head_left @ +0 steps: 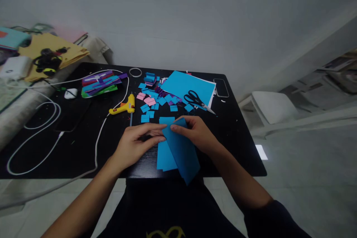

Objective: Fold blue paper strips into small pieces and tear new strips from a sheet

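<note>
My right hand (195,132) pinches a blue paper sheet (182,152) near its top, thumb in front. This sheet is folded or bent lengthwise and slants down past the table's front edge. At its upper left corner is my left hand (142,139), index finger and thumb at the edge; its other fingertips are partly hidden. Beneath the slanted sheet, more blue paper strips (166,156) lie flat on the table. Just beyond my hands are small blue paper pieces (173,108) and pink ones (150,101). Black-handled scissors (196,100) rest on a large blue sheet (185,85).
On the black table (237,148), a yellow glue gun (124,106) lies left of the paper pieces. Behind it sits a pile of coloured strips (102,83). A white cable (97,141) loops across the left side. A white stool (270,106) stands right.
</note>
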A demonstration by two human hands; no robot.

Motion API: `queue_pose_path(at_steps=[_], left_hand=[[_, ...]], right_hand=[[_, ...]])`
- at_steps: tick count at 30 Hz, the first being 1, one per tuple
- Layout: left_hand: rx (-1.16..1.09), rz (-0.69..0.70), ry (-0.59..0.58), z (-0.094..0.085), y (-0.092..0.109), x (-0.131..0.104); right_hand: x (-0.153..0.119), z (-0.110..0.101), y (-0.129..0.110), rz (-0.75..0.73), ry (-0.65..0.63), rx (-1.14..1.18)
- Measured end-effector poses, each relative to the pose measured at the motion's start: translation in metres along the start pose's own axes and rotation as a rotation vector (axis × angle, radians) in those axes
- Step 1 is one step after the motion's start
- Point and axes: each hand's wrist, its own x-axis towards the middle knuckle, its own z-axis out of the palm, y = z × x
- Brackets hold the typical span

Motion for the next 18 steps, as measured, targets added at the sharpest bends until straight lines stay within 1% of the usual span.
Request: queue_pose_path(at_steps=[3, 7, 14, 18], left_hand=[[0.061, 0.047, 0.018, -0.0015, -0.0011, 0.0005], [0.114, 0.081, 0.038, -0.002, 0.0013, 0.0028], [0.162, 0.066, 0.016, -0.0062, 0.0023, 0.0044], [0.175, 0.079, 0.019, -0.0068, 0.0014, 0.0037]], right_hand=[[-0.0003, 0.0002, -0.0023, 0.012, -0.019, -0.004], [0.001, 0.0005, -0.0037, -0.011, -0.024, -0.033], [0.0036, 0.0014, -0.0063, -0.033, 0.009, -0.058], [0.0043, 0.0017, -0.007, -0.048, 0.013, -0.076]])
